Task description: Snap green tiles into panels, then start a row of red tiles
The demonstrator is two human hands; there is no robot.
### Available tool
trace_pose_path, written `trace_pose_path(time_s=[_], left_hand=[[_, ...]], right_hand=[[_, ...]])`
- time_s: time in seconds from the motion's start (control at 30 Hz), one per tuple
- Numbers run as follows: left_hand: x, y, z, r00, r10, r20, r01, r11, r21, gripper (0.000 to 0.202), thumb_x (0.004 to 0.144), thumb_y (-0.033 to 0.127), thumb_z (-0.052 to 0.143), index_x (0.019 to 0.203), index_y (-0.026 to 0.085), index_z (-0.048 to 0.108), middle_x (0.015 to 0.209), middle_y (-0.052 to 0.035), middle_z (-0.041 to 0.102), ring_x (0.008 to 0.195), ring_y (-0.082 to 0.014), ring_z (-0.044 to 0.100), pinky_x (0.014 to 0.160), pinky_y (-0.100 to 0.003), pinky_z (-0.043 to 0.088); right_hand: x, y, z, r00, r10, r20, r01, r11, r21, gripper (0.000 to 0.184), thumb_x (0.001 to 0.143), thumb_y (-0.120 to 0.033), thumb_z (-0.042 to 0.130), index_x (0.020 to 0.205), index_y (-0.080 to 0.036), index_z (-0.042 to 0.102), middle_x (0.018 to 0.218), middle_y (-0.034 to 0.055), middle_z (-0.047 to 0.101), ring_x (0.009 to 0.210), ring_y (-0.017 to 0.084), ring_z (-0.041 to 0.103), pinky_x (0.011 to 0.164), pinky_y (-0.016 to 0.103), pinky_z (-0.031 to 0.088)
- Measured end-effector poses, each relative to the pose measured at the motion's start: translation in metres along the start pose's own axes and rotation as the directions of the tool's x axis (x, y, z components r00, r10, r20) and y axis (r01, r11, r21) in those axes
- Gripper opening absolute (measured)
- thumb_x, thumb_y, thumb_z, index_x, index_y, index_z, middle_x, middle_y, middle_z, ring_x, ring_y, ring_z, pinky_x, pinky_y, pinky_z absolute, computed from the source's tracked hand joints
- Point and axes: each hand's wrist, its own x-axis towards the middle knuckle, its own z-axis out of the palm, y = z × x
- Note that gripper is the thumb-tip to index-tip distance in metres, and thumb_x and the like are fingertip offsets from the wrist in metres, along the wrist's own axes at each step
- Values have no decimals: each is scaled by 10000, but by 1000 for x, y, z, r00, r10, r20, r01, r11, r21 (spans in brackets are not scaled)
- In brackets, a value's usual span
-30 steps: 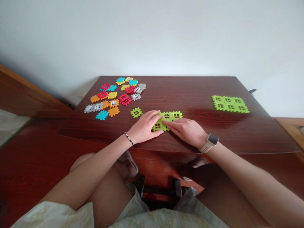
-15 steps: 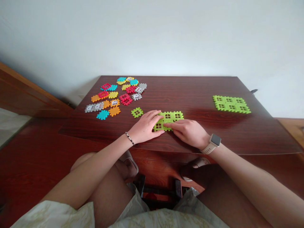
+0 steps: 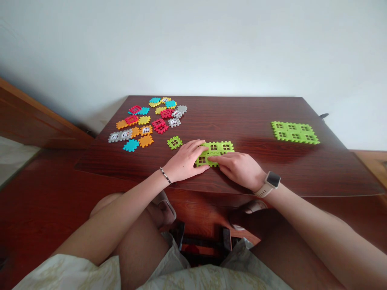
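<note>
My left hand and my right hand both press flat on a lime-green panel of joined waffle-block pieces with window cut-outs. Their fingertips nearly meet over its lower left part, which hides some of the panel. A single green window piece lies just left of my left hand. Further left is a loose heap of orange, red, yellow, teal and grey pieces. A larger green panel lies flat at the far right.
Everything lies on a dark reddish-brown wooden table with a white wall behind it. A small dark object sits at the far right corner. My knees are below the near table edge.
Both hands stay on the green panel, with only small shifts in finger position. The whole scene has drifted slightly in the view.
</note>
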Motion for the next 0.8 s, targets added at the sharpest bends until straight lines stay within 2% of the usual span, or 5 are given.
trace_pose_path(time_s=[0.23, 0.4, 0.63, 0.8], left_hand=[[0, 0, 0, 1000, 4, 1, -4, 1000, 11, 514, 1011, 448, 736, 1448, 214, 600, 1660, -184, 528, 1580, -366, 470, 1321, -596, 404], [0, -1, 0, 1000, 6, 0, -6, 1000, -1, 510, 1007, 437, 738, 1455, 238, 597, 1662, -168, 528, 1585, -360, 466, 1325, -602, 397], [0, -1, 0, 1000, 8, -2, -8, 1000, 1, 500, 1006, 414, 737, 1451, 237, 592, 1664, -164, 523, 1583, -362, 468, 1327, -600, 398], [0, 0, 1, 1000, 14, -11, -14, 1000, 3, 492, 1005, 397, 739, 1442, 222, 597, 1661, -175, 524, 1580, -364, 471, 1326, -592, 403]], right_hand=[[0, -1, 1, 1000, -1, 2, 1, 1000, 0, 391, 1101, -201, 535, 1418, -272, 752, 1145, 93, 843, 1007, 247, 780, 812, 314, 538], [-2, 1, 2, 999, -44, -14, 44, 999, 9, 399, 1097, -197, 542, 1436, -269, 740, 1161, 95, 841, 1015, 246, 769, 836, 323, 537], [-3, -2, -1, 995, -100, -12, 100, 995, 8, 374, 1113, -205, 517, 1393, -260, 759, 999, 64, 825, 902, 219, 731, 782, 308, 478], [-3, -3, -2, 993, -120, -16, 120, 993, 7, 355, 1112, -207, 521, 1346, -252, 783, 986, 61, 825, 894, 223, 728, 771, 314, 460]])
